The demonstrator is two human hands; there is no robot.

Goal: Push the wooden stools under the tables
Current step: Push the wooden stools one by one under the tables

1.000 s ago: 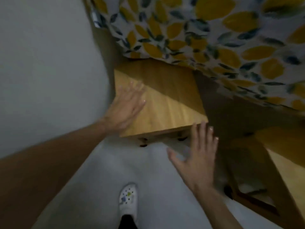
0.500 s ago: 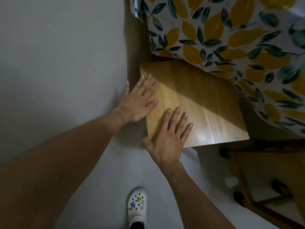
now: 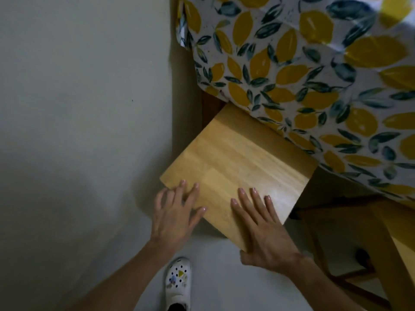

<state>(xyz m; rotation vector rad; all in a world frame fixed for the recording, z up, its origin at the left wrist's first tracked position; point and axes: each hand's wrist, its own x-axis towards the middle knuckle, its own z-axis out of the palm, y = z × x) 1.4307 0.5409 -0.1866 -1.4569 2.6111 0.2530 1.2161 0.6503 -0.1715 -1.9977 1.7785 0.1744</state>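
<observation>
A wooden stool with a square light-wood seat stands against the wall, its far corner tucked under the table's lemon-print cloth. My left hand lies flat with fingers spread on the seat's near left edge. My right hand rests flat on the near right part of the seat, palm at its front corner. Neither hand grips anything. The stool's legs are hidden under the seat.
A pale wall runs along the left, close to the stool. A second wooden stool stands at the lower right, partly under the cloth. My white shoe is on the light floor below my hands.
Both hands have slid back to the seat's near edge. The stool's far side now sits farther under the cloth, and the view has shifted so the stool appears lower and turned.
</observation>
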